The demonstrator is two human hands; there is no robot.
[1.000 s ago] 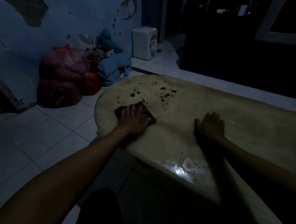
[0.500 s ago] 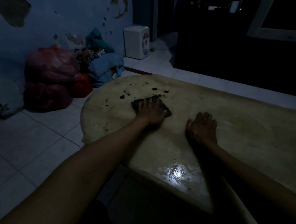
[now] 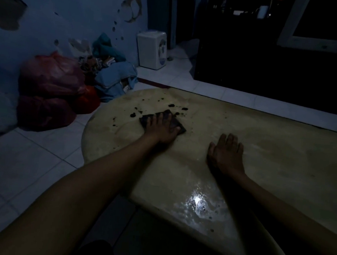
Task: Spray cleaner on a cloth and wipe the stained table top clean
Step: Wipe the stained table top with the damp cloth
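Observation:
The pale, rounded table top point(image 3: 260, 151) fills the right half of the dim view. Dark stain spots point(image 3: 172, 105) are scattered near its far left end. A dark square cloth point(image 3: 176, 122) lies flat among the spots. My left hand point(image 3: 160, 130) presses palm-down on the cloth, fingers spread over it. To the right, my right hand point(image 3: 227, 153) rests flat on the bare table, fingers apart, holding nothing. A wet glossy patch point(image 3: 197, 204) shines near the table's front edge.
Red plastic bags point(image 3: 48, 90) and a heap of blue cloth point(image 3: 115, 75) sit on the tiled floor against the peeling wall at left. A small white appliance point(image 3: 152, 49) stands on the floor by a dark doorway. No spray bottle is in view.
My left hand has slid the cloth from the table's left edge up and to the right, into the cluster of dark spots. My right hand has stayed flat in place.

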